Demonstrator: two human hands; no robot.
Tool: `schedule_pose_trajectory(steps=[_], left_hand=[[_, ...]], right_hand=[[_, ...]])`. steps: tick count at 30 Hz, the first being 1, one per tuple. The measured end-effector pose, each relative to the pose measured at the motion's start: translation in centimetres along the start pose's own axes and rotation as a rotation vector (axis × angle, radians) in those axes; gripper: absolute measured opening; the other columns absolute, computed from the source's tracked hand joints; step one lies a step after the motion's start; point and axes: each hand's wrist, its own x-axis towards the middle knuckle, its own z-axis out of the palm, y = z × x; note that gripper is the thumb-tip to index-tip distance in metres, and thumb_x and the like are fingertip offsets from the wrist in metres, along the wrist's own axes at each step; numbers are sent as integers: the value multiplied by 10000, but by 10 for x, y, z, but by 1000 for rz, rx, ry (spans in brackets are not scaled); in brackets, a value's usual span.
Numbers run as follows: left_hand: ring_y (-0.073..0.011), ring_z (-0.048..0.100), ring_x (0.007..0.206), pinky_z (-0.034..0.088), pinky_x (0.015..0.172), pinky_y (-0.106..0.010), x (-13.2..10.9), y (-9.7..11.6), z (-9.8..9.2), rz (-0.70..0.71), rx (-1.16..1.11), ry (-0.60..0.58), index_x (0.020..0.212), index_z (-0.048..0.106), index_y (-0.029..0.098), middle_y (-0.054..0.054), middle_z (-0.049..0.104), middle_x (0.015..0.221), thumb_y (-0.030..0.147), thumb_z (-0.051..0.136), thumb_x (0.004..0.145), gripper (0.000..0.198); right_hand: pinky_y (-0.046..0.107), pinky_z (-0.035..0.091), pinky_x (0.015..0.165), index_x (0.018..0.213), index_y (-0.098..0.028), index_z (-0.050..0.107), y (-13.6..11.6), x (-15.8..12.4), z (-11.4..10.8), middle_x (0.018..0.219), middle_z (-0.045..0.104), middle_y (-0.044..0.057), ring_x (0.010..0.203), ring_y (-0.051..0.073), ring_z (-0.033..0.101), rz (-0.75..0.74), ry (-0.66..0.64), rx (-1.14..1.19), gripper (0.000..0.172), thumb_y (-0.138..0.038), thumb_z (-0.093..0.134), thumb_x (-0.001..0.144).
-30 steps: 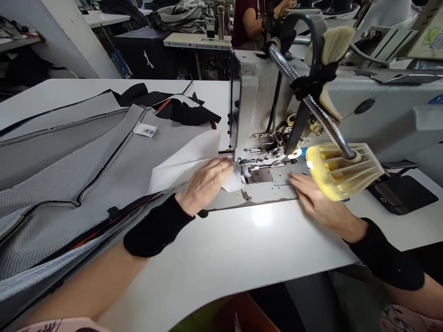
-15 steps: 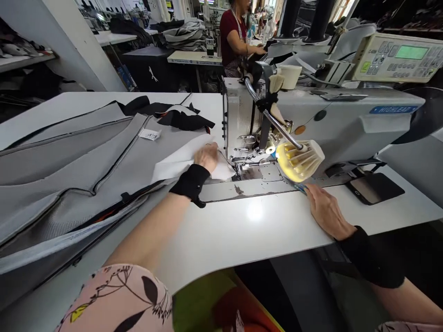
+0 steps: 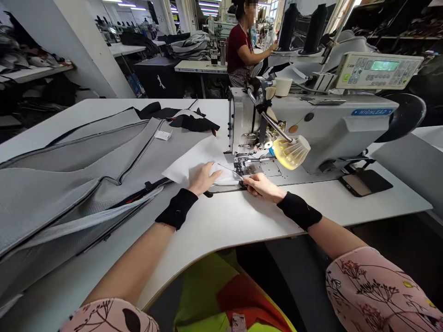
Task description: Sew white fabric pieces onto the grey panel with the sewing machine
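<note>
Change from the earlier frame: the right hand (image 3: 263,187) no longer rests on the table to the right of the yellow lamp shade (image 3: 290,152). It now lies in front of the lamp, at the near edge of the needle plate (image 3: 270,168). The left hand (image 3: 204,179) sits further down and towards the sheet's near edge. The view also takes in more of the room.

Grip: the left fingers (image 3: 212,174) are spread apart and lie flat on the white sheet (image 3: 197,163). The right fingertips (image 3: 247,181) are drawn together at the sheet's corner, beside a thin strand (image 3: 230,170). Whether they close on the strand or the sheet cannot be told.

The white sheet overlaps the right edge of the grey mesh panel (image 3: 69,184), and its corner reaches just short of the sewing machine's needle area.

Count: two hands; two black wrist cuffs (image 3: 177,208); two pink floral sleeves (image 3: 374,290); one white sheet; one grey panel with black piping, bearing one barcode label (image 3: 163,135); one pile of black fabric (image 3: 190,121) beyond it; one sewing machine (image 3: 251,122); one control panel (image 3: 379,67); two black thread cones (image 3: 301,22); one phone (image 3: 363,182) on the table (image 3: 242,216), right of the machine; one co-worker (image 3: 238,50) at a farther table.
</note>
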Motion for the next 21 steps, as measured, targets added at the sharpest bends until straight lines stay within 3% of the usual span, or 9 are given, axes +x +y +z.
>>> schedule_pose_trajectory(steps=[5,10,12,14,16,18,19,21], left_hand=[[-232,579,836,443,797,-334,-1,-1,0,17,-57,22,1036,584,108,-58,589,792,325,552,833,298],[-206,596,776,462,729,-301,2,1,3,-5,-141,122,852,605,124,-49,610,727,252,641,764,159],[-191,606,787,474,708,-284,7,-1,-17,-53,-174,259,890,588,111,-79,639,793,268,594,804,180],[-186,605,906,485,757,-293,3,-6,-58,-129,-193,485,1091,501,69,-162,625,1020,285,404,905,301],[-192,550,1079,472,868,-341,-23,-13,-112,-188,-183,730,1289,298,42,-228,486,1266,264,245,933,423],[-230,492,1178,426,970,-405,-77,-21,-161,-181,-119,893,1370,215,89,-179,441,1327,333,388,868,585],[-270,472,1209,416,986,-449,-113,-25,-177,-127,34,911,1391,258,171,-114,446,1339,412,495,791,688],[-346,306,1335,306,1058,-549,-189,-37,-192,-118,387,798,1378,315,431,88,322,1450,539,516,723,694]], right_hand=[[161,186,333,714,-141,480,-7,14,3,513,394,-58,363,18,273,64,6,41,334,-434,525,869],[179,137,347,750,-143,478,-9,4,9,526,336,-76,362,16,204,50,15,70,346,-460,461,887],[188,157,360,772,-152,479,-6,-9,9,529,323,-78,373,29,214,-13,24,40,370,-499,428,888],[201,240,398,756,-167,476,2,-26,3,532,351,-62,409,54,291,-145,69,-103,415,-552,393,887],[228,332,477,714,-180,459,17,-40,-10,568,436,-26,479,87,393,-281,176,-410,442,-575,368,890],[266,378,540,786,-183,510,38,-50,-27,635,527,12,551,133,472,-407,338,-758,439,-575,347,895],[286,399,569,840,-181,544,49,-52,-35,698,573,38,608,163,515,-471,409,-914,445,-564,327,904],[333,450,661,964,-168,595,70,-53,-49,894,626,96,785,225,574,-614,503,-1151,457,-519,305,925]])
